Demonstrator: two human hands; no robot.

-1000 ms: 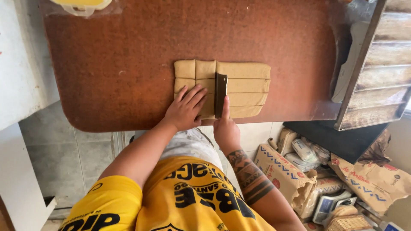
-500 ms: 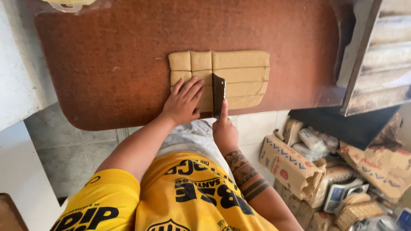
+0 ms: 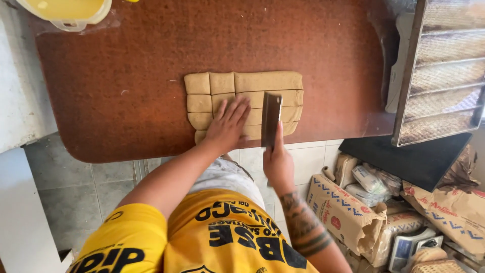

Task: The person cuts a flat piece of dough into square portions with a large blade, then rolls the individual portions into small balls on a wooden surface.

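Dough (image 3: 268, 83) lies as a flat tan slab near the front edge of the brown worktop (image 3: 126, 91), scored into long strips, with the left end already cut into small squares. Closest to the person, the right hand (image 3: 279, 164) grips the handle of a flat metal scraper (image 3: 271, 119), fingers wrapped shut around it and the forefinger stretched up along the blade's back; the blade stands on edge across the strips, roughly in the middle of the slab. Just left of it the left hand (image 3: 228, 124) lies flat and open on the dough, fingers (image 3: 237, 108) spread, holding nothing, only pressing the strips down.

Compared with half a second ago, the blade sits a little further right along the slab, past the column it stood on then, and the left hand has slid right with it, so more of the cut squares on the left now show uncovered. The slab itself has not shifted on the worktop.

Further off, a yellow bowl (image 3: 65, 10) sits at the far left corner, and a ridged metal baking tray (image 3: 444, 71) rests at the right end. Paper flour sacks (image 3: 343, 212) stand on the floor to the right.
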